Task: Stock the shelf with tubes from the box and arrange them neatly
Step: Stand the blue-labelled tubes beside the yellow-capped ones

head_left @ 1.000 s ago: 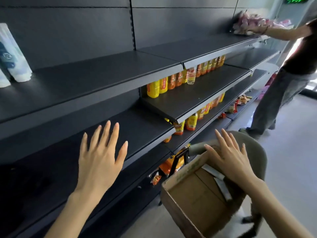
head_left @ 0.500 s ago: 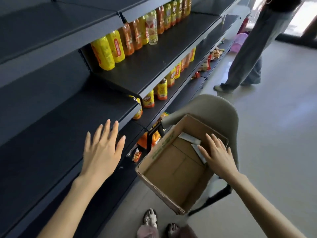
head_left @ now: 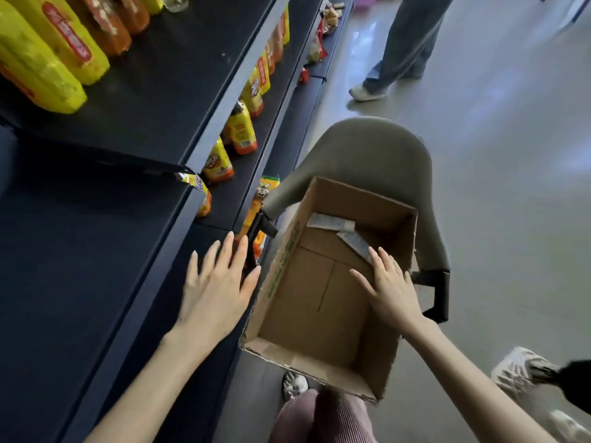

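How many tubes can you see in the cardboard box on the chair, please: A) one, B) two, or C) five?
B: only two lie flat at the far end of the box, the first tube along the far wall and the second tube angled toward the right hand.
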Demonstrator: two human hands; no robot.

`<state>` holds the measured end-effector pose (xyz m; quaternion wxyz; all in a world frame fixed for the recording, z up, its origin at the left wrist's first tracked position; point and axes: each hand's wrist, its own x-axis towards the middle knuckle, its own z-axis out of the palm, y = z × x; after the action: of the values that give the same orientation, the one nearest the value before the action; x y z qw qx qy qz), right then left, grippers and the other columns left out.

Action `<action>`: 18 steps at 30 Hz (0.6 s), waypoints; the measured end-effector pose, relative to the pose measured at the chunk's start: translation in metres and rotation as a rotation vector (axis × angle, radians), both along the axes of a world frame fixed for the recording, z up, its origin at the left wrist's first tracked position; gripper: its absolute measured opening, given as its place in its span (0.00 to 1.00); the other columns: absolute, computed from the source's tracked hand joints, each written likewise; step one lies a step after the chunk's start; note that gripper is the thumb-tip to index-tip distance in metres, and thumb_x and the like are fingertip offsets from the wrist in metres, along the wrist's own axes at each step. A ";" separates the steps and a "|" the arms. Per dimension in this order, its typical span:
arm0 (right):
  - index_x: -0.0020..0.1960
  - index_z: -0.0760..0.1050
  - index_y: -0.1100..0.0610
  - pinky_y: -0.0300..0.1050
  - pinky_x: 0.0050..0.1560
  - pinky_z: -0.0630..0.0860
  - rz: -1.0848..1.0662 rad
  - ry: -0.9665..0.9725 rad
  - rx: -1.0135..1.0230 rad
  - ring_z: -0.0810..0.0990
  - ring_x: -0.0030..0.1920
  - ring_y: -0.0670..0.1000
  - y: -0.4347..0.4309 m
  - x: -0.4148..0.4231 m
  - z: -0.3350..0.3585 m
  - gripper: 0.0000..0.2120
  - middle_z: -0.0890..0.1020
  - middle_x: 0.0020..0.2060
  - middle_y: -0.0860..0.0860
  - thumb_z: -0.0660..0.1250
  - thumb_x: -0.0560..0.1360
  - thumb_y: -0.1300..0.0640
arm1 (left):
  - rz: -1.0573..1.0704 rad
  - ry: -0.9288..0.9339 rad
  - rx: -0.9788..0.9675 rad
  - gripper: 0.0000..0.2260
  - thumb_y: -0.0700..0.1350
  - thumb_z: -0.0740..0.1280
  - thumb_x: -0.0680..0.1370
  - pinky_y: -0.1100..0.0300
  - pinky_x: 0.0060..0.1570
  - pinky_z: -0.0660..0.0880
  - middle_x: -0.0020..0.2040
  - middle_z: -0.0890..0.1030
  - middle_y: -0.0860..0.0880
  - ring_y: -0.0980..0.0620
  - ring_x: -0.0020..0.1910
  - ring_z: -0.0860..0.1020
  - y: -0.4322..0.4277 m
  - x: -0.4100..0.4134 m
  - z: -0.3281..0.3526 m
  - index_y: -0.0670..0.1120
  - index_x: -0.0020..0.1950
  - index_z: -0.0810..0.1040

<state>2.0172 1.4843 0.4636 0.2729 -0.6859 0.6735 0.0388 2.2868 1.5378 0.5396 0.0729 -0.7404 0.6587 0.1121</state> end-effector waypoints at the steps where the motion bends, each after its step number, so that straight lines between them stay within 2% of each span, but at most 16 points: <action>1: 0.78 0.47 0.52 0.59 0.75 0.51 -0.014 -0.001 0.014 0.49 0.77 0.53 -0.001 0.004 -0.008 0.33 0.51 0.78 0.51 0.50 0.78 0.37 | -0.015 0.009 0.007 0.28 0.60 0.44 0.80 0.46 0.73 0.49 0.79 0.52 0.48 0.48 0.77 0.53 -0.006 0.000 -0.008 0.50 0.78 0.47; 7: 0.78 0.48 0.53 0.59 0.74 0.52 -0.057 0.059 0.109 0.50 0.77 0.55 -0.014 0.020 -0.059 0.34 0.51 0.78 0.53 0.49 0.79 0.37 | -0.080 0.085 0.051 0.33 0.62 0.38 0.75 0.46 0.73 0.50 0.78 0.54 0.47 0.47 0.77 0.54 -0.033 -0.013 -0.046 0.50 0.78 0.49; 10: 0.78 0.48 0.54 0.59 0.73 0.53 -0.056 0.099 0.139 0.50 0.77 0.56 -0.026 0.022 -0.089 0.34 0.51 0.78 0.54 0.48 0.79 0.37 | -0.110 0.098 0.064 0.32 0.62 0.41 0.76 0.46 0.73 0.51 0.78 0.55 0.46 0.46 0.76 0.55 -0.043 -0.016 -0.064 0.50 0.78 0.50; 15: 0.77 0.48 0.56 0.59 0.72 0.56 -0.048 0.150 0.170 0.51 0.76 0.57 -0.053 0.018 -0.145 0.32 0.52 0.77 0.56 0.53 0.80 0.42 | -0.080 0.155 0.016 0.28 0.59 0.48 0.80 0.45 0.70 0.58 0.75 0.63 0.44 0.44 0.73 0.63 -0.062 -0.018 -0.087 0.46 0.76 0.59; 18: 0.78 0.47 0.57 0.59 0.73 0.54 -0.040 0.161 0.208 0.50 0.76 0.59 -0.076 0.013 -0.177 0.32 0.49 0.77 0.57 0.53 0.81 0.43 | -0.026 0.203 0.012 0.28 0.61 0.45 0.81 0.48 0.72 0.55 0.76 0.61 0.47 0.47 0.75 0.60 -0.073 -0.017 -0.100 0.48 0.77 0.57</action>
<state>2.0305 1.4088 0.2869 0.2883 -0.6352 0.6989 0.1578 2.2695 1.4648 0.4400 0.0117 -0.7162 0.6716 0.1895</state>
